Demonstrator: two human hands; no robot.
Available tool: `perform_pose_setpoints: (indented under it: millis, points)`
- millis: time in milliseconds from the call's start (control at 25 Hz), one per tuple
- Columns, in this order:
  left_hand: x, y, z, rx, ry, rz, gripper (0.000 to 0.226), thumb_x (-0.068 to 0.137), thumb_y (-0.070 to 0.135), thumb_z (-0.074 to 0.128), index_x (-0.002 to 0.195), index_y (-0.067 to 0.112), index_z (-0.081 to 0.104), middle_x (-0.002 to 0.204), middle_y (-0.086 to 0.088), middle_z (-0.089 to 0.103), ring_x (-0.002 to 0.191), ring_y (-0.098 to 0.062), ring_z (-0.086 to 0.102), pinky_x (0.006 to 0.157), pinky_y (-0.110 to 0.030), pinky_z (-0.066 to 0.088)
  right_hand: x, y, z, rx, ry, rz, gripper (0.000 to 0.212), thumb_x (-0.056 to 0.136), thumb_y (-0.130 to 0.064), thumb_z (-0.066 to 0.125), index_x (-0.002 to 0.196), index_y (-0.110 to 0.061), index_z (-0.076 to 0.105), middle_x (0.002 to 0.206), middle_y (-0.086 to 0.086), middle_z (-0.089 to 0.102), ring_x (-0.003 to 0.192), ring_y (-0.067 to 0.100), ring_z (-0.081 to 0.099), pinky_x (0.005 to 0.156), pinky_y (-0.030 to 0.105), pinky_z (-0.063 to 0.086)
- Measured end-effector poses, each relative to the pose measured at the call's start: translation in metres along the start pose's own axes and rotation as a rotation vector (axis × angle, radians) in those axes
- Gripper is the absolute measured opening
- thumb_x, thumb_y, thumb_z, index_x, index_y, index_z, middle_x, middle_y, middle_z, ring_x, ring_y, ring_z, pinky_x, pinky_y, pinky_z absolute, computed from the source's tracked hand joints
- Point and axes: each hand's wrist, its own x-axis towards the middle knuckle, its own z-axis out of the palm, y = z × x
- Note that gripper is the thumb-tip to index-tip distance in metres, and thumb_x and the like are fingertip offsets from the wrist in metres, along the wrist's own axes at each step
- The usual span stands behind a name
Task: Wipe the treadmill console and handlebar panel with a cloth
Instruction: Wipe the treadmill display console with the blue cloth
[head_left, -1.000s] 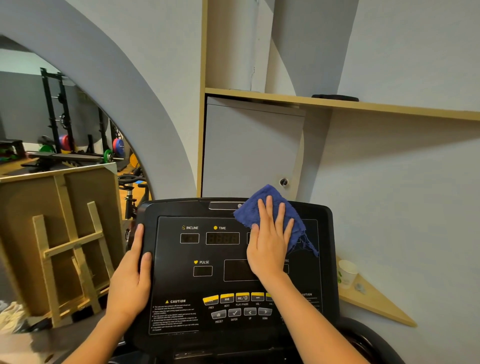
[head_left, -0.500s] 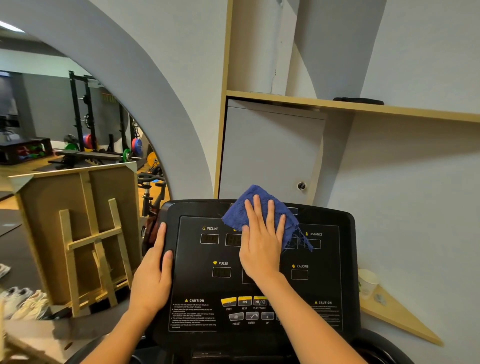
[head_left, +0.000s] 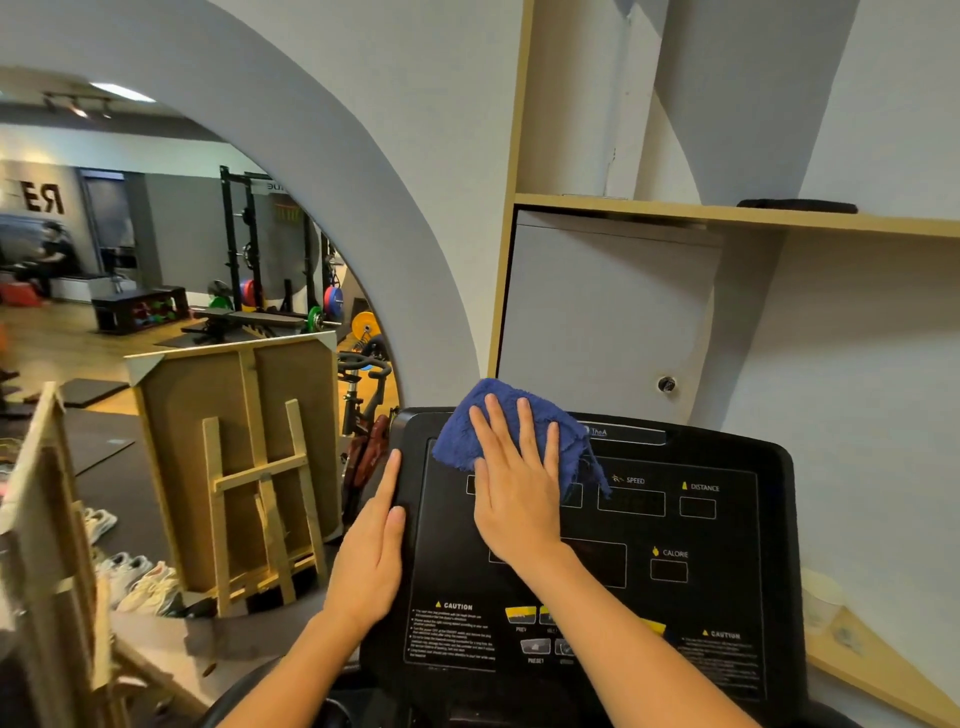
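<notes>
The black treadmill console (head_left: 701, 545) fills the lower middle, with labelled readouts and yellow buttons. A blue cloth (head_left: 462, 436) lies on its upper left corner, partly over the top edge. My right hand (head_left: 519, 488) presses flat on the cloth, fingers spread and pointing up. Around the console's left edge sits my left hand (head_left: 374, 551), fingers along the rim. The handlebar panel is not visible.
A wooden easel and board (head_left: 234, 457) stand left of the console, with shoes (head_left: 135, 577) on the floor beside them. Behind are a grey cabinet door (head_left: 597, 322) and a wooden shelf (head_left: 727, 213). A paper cup (head_left: 821, 597) sits on a corner ledge at right.
My right hand has slid the cloth leftward across the console's top, from its upper right part to the upper left corner. My left hand has stayed on the left edge.
</notes>
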Motion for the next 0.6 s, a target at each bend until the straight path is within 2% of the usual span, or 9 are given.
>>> perform_pose_setpoints:
  millis: [80, 120, 240, 320, 400, 600]
  points:
    - [-0.002, 0.001, -0.009, -0.014, 0.037, 0.028, 0.055, 0.101, 0.052, 0.026, 0.154, 0.045, 0.015, 0.151, 0.010, 0.043, 0.134, -0.006, 0.046, 0.110, -0.042, 0.042, 0.006, -0.011, 0.001, 0.020, -0.023, -0.077, 0.072, 0.097, -0.031, 0.051, 0.158, -0.024, 0.012, 0.166, 0.000, 0.007, 0.151, 0.030, -0.006, 0.119, 0.058, 0.005]
    - [-0.001, 0.004, -0.014, -0.031, 0.081, 0.024, 0.054, 0.102, 0.049, 0.028, 0.154, 0.041, 0.020, 0.147, 0.014, 0.047, 0.130, -0.006, 0.049, 0.107, -0.039, 0.045, 0.008, -0.017, 0.001, 0.022, -0.034, -0.113, 0.074, 0.096, -0.030, 0.053, 0.158, -0.024, 0.012, 0.166, 0.000, 0.007, 0.151, 0.030, -0.006, 0.119, 0.058, 0.004]
    - [0.011, 0.013, -0.034, -0.079, 0.213, -0.011, 0.051, 0.102, 0.043, 0.030, 0.151, 0.032, 0.032, 0.120, 0.026, 0.057, 0.099, -0.008, 0.064, 0.080, -0.027, 0.056, 0.014, -0.034, 0.004, 0.023, -0.073, -0.209, 0.074, 0.095, -0.028, 0.054, 0.157, -0.024, 0.014, 0.165, 0.000, 0.007, 0.151, 0.030, -0.008, 0.119, 0.057, 0.001]
    - [0.023, 0.017, -0.048, -0.071, 0.269, 0.003, 0.051, 0.102, 0.044, 0.029, 0.149, 0.026, 0.037, 0.117, 0.020, 0.059, 0.095, -0.009, 0.065, 0.079, -0.033, 0.055, 0.014, -0.044, 0.006, 0.011, -0.100, -0.260, 0.072, 0.095, -0.029, 0.053, 0.157, -0.024, 0.017, 0.165, -0.001, 0.006, 0.151, 0.030, -0.009, 0.119, 0.057, -0.001]
    - [0.037, 0.021, -0.060, -0.058, 0.283, 0.032, 0.050, 0.102, 0.044, 0.028, 0.146, 0.023, 0.041, 0.119, 0.009, 0.060, 0.099, -0.011, 0.064, 0.081, -0.037, 0.055, 0.009, -0.052, 0.007, 0.006, -0.120, -0.301, 0.069, 0.095, -0.030, 0.053, 0.156, -0.024, 0.020, 0.165, -0.001, 0.007, 0.151, 0.029, -0.009, 0.119, 0.057, -0.002]
    - [0.068, 0.038, -0.063, -0.039, 0.227, 0.056, 0.038, 0.107, 0.030, 0.031, 0.139, 0.020, 0.048, 0.124, 0.001, 0.060, 0.106, -0.012, 0.062, 0.086, -0.030, 0.053, -0.012, -0.060, 0.010, 0.087, -0.178, -0.360, 0.064, 0.095, -0.030, 0.051, 0.154, -0.026, 0.025, 0.165, -0.003, 0.011, 0.152, 0.024, -0.006, 0.120, 0.056, 0.003]
